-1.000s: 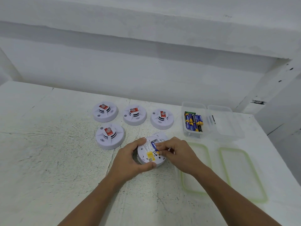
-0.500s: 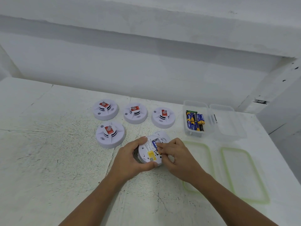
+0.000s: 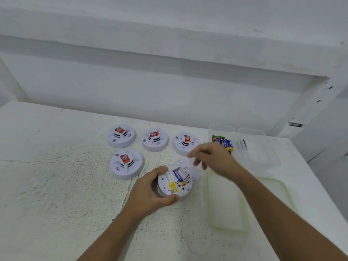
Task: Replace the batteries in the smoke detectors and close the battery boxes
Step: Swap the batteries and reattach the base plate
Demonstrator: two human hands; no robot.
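While left hand grips upturned detector | right hand raised, blurred, fingers' state unclear

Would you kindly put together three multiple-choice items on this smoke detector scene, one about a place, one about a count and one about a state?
1. Where do the spare batteries lie?
A. In a clear box at the table's far right
B. On a green-rimmed lid
C. Between the face-up detectors

2. How many detectors stand face-up with red stickers?
A. Two
B. Four
C. Six

3. What is the state of the held detector?
A. Battery box closed
B. Face-up
C. Battery box open, one battery showing

Answers:
1 A, they sit inside the clear box.
2 B, three in the back row, one in front.
3 C, the left hand steadies it upside down, compartment exposed, while the right hand is lifted off it, blurred.
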